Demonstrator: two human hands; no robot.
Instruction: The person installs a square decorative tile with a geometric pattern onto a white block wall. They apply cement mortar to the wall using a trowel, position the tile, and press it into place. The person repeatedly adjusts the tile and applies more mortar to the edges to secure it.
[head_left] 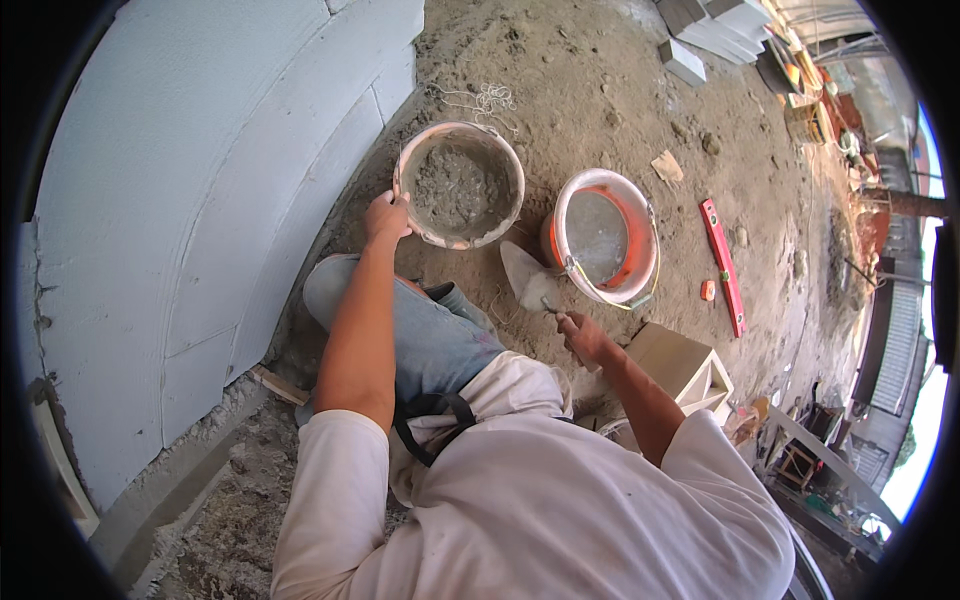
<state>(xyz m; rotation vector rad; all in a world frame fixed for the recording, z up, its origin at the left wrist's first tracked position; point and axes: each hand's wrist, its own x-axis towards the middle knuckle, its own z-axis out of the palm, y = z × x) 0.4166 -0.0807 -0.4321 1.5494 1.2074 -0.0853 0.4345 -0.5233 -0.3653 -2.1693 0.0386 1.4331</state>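
My left hand (387, 216) grips the rim of a round bucket of grey mortar (459, 187), its fingers closed over the near left edge. In my right hand (586, 338) is a trowel (524, 272), held by its handle. The trowel's broad blade, smeared with grey, points away from me between the two buckets, low over the dirt. Just right of the blade stands an orange bucket (551, 240) with a pale, coated rim and a wire handle; greyish liquid fills part of it.
A pale block wall (230, 180) rises along my left. On the dirt to the right lie a red spirit level (722, 265) and a small orange tape measure (708, 290). A beige box-like stool (680, 365) stands by my right forearm. Grey blocks (715, 30) are stacked farther off; string (487, 98) lies beyond the mortar bucket.
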